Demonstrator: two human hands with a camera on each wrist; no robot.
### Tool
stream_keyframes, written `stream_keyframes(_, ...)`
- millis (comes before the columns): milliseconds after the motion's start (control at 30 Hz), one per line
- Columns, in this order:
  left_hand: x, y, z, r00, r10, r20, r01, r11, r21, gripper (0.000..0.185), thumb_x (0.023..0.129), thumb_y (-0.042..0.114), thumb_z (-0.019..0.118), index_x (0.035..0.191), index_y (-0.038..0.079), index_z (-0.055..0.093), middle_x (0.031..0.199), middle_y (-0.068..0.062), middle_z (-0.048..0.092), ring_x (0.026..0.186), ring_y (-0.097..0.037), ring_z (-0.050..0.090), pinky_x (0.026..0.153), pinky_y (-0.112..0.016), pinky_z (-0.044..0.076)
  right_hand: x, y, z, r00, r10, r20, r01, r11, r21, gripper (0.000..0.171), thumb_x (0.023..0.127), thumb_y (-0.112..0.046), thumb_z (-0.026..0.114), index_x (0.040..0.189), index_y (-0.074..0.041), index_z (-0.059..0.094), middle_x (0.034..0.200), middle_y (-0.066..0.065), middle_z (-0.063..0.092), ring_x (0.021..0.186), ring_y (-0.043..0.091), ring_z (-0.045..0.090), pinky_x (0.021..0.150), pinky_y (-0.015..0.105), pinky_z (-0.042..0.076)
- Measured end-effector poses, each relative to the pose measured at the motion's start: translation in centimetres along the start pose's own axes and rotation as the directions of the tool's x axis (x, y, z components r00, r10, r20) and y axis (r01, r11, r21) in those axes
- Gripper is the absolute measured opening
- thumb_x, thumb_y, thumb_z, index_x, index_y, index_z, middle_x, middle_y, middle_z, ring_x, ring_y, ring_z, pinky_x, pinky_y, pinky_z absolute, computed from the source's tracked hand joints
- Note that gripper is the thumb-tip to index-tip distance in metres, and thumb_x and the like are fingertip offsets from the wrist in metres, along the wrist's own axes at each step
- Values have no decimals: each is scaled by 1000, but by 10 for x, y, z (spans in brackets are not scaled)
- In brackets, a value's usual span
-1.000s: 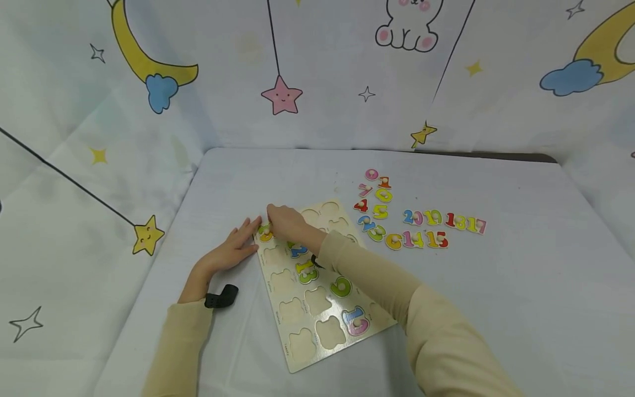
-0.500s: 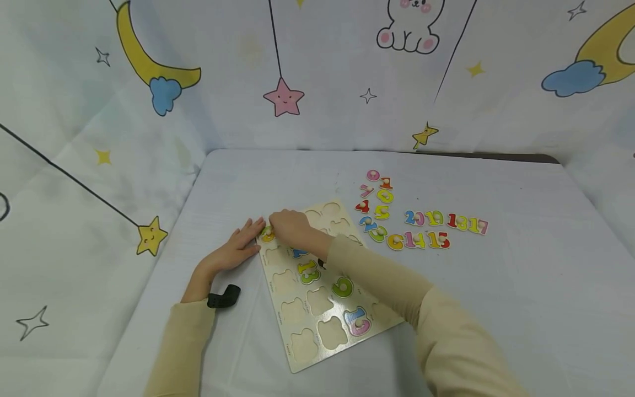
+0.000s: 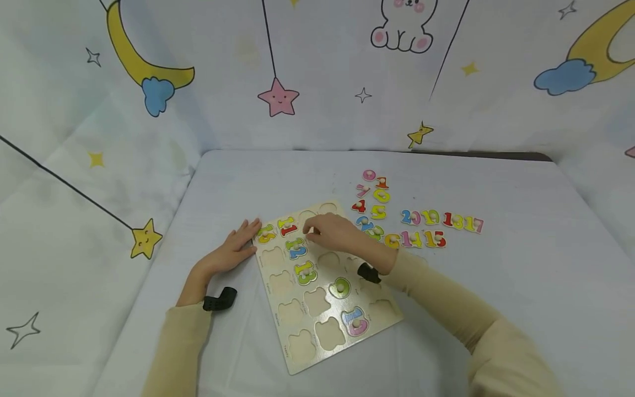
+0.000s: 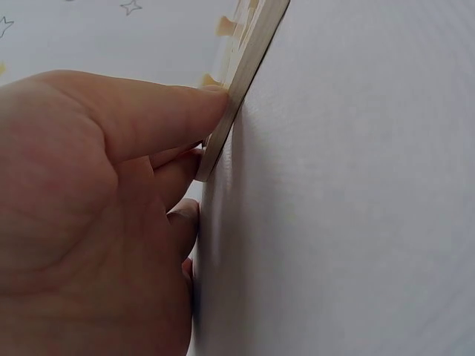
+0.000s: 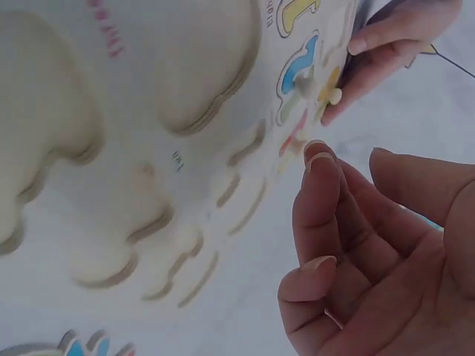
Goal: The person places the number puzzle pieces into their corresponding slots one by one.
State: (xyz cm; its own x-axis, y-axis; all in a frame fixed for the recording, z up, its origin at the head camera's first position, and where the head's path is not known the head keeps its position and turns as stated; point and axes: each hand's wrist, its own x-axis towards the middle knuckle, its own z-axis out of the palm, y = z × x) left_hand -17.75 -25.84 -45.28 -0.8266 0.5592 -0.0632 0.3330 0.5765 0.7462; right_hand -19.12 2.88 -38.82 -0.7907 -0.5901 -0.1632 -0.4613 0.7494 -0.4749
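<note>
A wooden number puzzle board (image 3: 322, 336) lies on the table with several coloured number pieces set in it, among them a yellow 16 (image 3: 265, 234), an 11 (image 3: 288, 226), a 12 (image 3: 296, 249) and a 13 (image 3: 305, 271). My left hand (image 3: 233, 249) lies flat beside the board, its straight fingertips (image 4: 211, 104) pressing against the board's left edge (image 4: 249, 59). My right hand (image 3: 331, 231) hovers over the board's upper middle, fingers (image 5: 319, 193) relaxed and holding nothing. Empty cloud-shaped recesses (image 5: 200, 67) show below it.
Several loose number pieces (image 3: 421, 229) lie in a group on the table right of the board, some in a column (image 3: 374, 196) further back. A printed cloth backdrop (image 3: 317, 71) rises behind the table. The table's right half (image 3: 521, 286) holds nothing else.
My right hand has let go of the yellow 16 at the board's top left and moved right, over the board's middle. The left hand has stayed at the board's edge.
</note>
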Motion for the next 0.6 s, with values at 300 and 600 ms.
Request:
stream_keyframes(300, -3, 2, -1, 1000, 0, 19, 0, 1000, -22, 61, 99, 15, 48, 148, -1, 16, 153, -18, 10, 139, -34, -5, 107, -51, -6, -66, 48, -25, 990, 112, -85, -105, 991, 87, 21, 93, -14, 58, 110, -6, 66, 85, 3, 62, 71, 17, 54, 59, 29, 47)
stream_keyframes(600, -1, 0, 0, 1000, -10, 28, 11, 1000, -20, 61, 99, 17, 47, 149, 0, 15, 154, -16, 8, 139, -31, -6, 108, -50, -6, -123, 115, -39, 931, 321, -174, -302, 945, 127, 27, 93, -13, 57, 118, -2, 62, 92, 9, 59, 79, 25, 53, 59, 31, 47)
